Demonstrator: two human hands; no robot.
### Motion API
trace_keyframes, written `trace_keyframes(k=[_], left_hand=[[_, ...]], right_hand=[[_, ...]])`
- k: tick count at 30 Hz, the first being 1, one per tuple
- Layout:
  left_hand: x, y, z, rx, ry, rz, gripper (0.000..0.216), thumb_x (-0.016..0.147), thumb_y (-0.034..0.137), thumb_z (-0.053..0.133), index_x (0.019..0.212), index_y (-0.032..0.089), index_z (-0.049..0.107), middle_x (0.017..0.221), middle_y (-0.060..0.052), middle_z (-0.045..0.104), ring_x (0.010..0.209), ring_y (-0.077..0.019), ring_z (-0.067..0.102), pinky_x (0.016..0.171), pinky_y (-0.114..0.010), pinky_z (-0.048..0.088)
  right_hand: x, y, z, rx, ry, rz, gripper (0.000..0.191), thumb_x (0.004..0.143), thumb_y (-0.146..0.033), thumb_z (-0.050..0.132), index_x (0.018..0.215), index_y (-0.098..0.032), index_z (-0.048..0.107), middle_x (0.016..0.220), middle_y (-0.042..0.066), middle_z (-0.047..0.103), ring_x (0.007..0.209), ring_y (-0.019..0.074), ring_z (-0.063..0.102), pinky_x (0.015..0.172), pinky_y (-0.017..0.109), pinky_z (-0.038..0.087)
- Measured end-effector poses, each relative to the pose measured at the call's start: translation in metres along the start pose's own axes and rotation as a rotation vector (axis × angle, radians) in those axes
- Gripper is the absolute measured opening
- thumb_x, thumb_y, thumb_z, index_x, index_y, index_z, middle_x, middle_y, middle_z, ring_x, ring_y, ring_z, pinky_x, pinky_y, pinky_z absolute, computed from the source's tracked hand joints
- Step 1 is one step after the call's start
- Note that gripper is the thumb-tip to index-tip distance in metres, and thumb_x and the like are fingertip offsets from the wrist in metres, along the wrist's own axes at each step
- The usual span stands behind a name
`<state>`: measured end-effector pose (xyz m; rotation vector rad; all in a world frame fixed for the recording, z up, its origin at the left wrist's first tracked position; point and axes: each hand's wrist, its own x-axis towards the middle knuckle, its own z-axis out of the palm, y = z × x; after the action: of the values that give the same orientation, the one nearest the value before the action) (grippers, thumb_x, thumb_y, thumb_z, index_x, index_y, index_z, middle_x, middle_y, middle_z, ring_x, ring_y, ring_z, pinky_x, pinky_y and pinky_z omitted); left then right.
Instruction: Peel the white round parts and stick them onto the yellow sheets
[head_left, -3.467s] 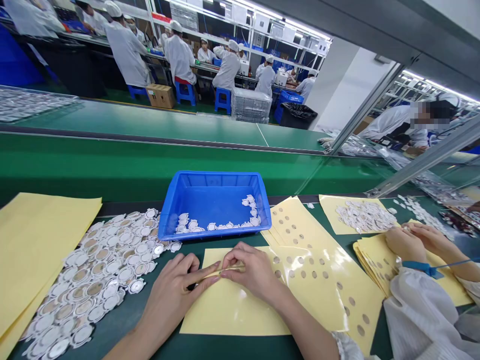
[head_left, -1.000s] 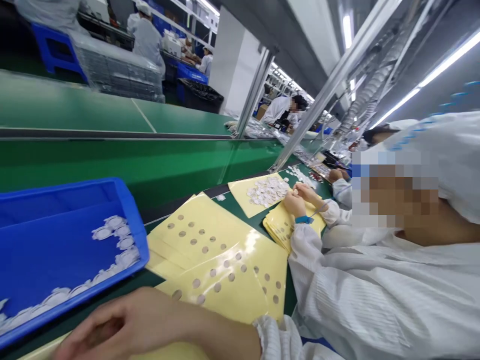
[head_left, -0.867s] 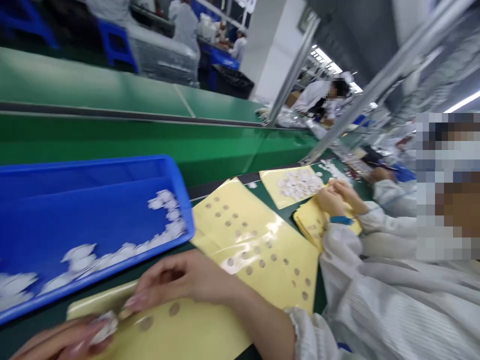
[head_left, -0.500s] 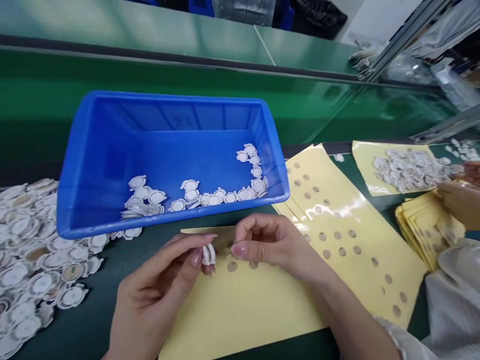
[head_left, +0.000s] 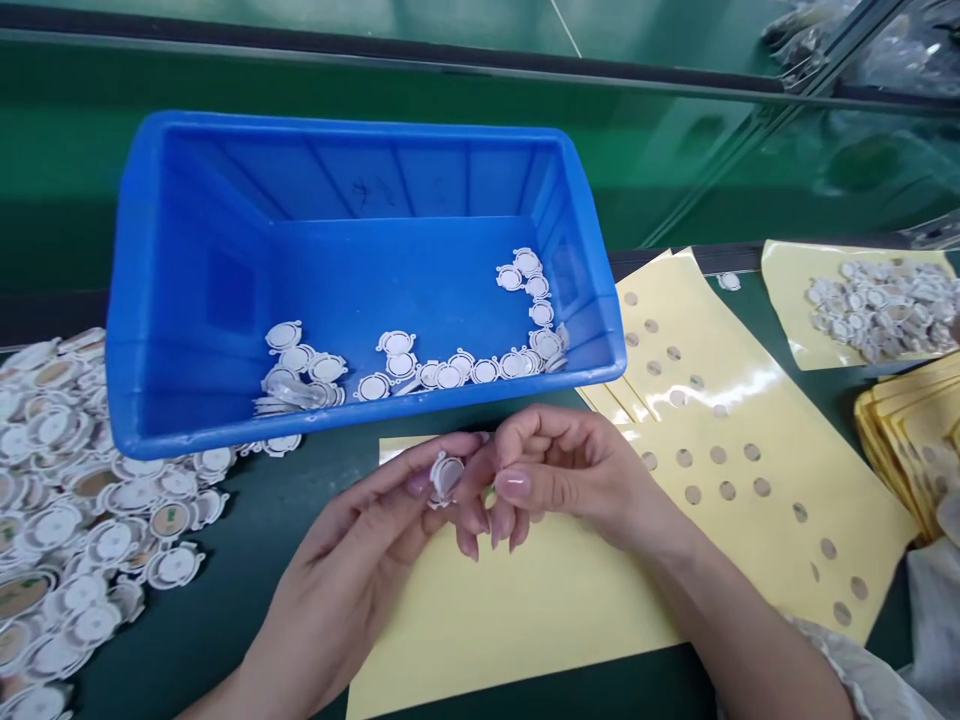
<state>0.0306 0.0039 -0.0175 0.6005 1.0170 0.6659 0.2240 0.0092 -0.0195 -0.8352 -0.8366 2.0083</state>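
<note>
My left hand [head_left: 352, 570] pinches a small white round part [head_left: 447, 476] between thumb and fingertips. My right hand [head_left: 559, 475] meets it from the right, fingers curled, tips touching the same part. Both hands hover over a plain yellow sheet [head_left: 525, 610] on the dark green bench. Just beyond them stands a blue plastic bin [head_left: 187, 290] with several white round parts [head_left: 420, 370] along its near wall.
A heap of white round parts [head_left: 82, 510] lies at the left. Glossy yellow sheets with round holes [head_left: 750, 440] lie at the right, with a stack of yellow sheets [head_left: 907, 420] and another pile of parts [head_left: 877, 310] beyond. A green conveyor [head_left: 375, 90] runs behind.
My view swung from the person at my right back down to the bench. My left hand now holds a white part, and my right hand has closed in on it.
</note>
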Motion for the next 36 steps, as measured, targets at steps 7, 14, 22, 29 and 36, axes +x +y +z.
trace_keyframes(k=[7, 14, 22, 29, 36], left_hand=[[0.0031, 0.0003, 0.0036, 0.076, -0.047, 0.049, 0.026, 0.083, 0.037, 0.073, 0.108, 0.035, 0.072, 0.076, 0.003, 0.071, 0.071, -0.0123, 0.064, 0.073, -0.017, 0.055], [0.0026, -0.0009, 0.0053, 0.128, -0.039, 0.161, 0.017, 0.083, 0.034, 0.074, 0.100, 0.033, 0.072, 0.084, 0.005, 0.071, 0.073, -0.0108, 0.067, 0.069, -0.014, 0.055], [0.0004, -0.0075, 0.0043, 0.132, 0.037, 0.078, 0.031, 0.077, 0.029, 0.080, 0.106, 0.037, 0.073, 0.091, 0.004, 0.076, 0.080, -0.0141, 0.071, 0.074, -0.019, 0.057], [-0.0041, -0.0041, 0.0076, 0.191, -0.024, 0.138, 0.016, 0.092, 0.035, 0.060, 0.097, 0.025, 0.072, 0.076, 0.000, 0.072, 0.060, -0.0132, 0.062, 0.058, -0.021, 0.053], [-0.0033, -0.0045, 0.0076, 0.370, 0.010, 0.158, 0.037, 0.097, 0.040, 0.050, 0.066, 0.020, 0.056, 0.051, 0.005, 0.047, 0.043, -0.0078, 0.034, 0.044, -0.021, 0.029]], right_hand=[[-0.0009, 0.0043, 0.0044, -0.102, 0.151, -0.110, 0.013, 0.085, -0.026, 0.072, 0.080, -0.017, 0.064, 0.066, -0.002, 0.065, 0.052, 0.0072, 0.057, 0.038, 0.014, 0.040], [-0.0006, 0.0044, 0.0071, -0.168, 0.167, -0.126, 0.015, 0.085, -0.028, 0.072, 0.079, -0.017, 0.063, 0.067, -0.001, 0.066, 0.052, 0.0071, 0.057, 0.038, 0.014, 0.039], [-0.0003, 0.0029, 0.0031, -0.152, 0.152, -0.132, 0.013, 0.085, -0.027, 0.071, 0.079, -0.018, 0.064, 0.059, -0.005, 0.059, 0.046, 0.0055, 0.051, 0.038, 0.015, 0.038], [-0.0001, 0.0029, 0.0047, -0.158, 0.168, -0.136, 0.015, 0.084, -0.029, 0.073, 0.080, -0.017, 0.064, 0.063, -0.003, 0.061, 0.047, 0.0056, 0.051, 0.039, 0.015, 0.039], [-0.0003, 0.0052, 0.0098, -0.204, 0.231, -0.134, 0.022, 0.080, -0.034, 0.076, 0.078, -0.018, 0.062, 0.062, -0.004, 0.061, 0.046, 0.0061, 0.052, 0.039, 0.016, 0.043]])
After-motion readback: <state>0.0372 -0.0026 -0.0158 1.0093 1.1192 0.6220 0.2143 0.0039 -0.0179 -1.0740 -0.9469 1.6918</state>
